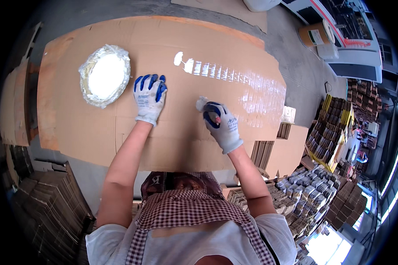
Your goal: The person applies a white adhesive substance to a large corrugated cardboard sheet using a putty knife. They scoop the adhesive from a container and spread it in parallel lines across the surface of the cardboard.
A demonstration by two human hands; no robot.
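A large brown cardboard sheet [163, 48] lies across the table in front of me. My left hand [149, 97], in a white glove with blue fingertips, rests on it with its fingers stretched out. In the same kind of glove, my right hand [221, 126] is closed around a small whitish tool [202, 104], perhaps a brush; its handle is mostly hidden. Left of my left hand stands a round bowl [84, 73] wrapped in clear plastic, full of white liquid. Beyond my right hand, wet white glue [212, 70] forms blobs and streaks, thinning into a smear at the right.
The wooden tabletop [48, 97] shows past the sheet. Stacked cardboard [53, 198] stands at the lower left, with more bundled cardboard [305, 190] at the lower right. A brown drum [311, 34] and a white machine [353, 57] are at the far right.
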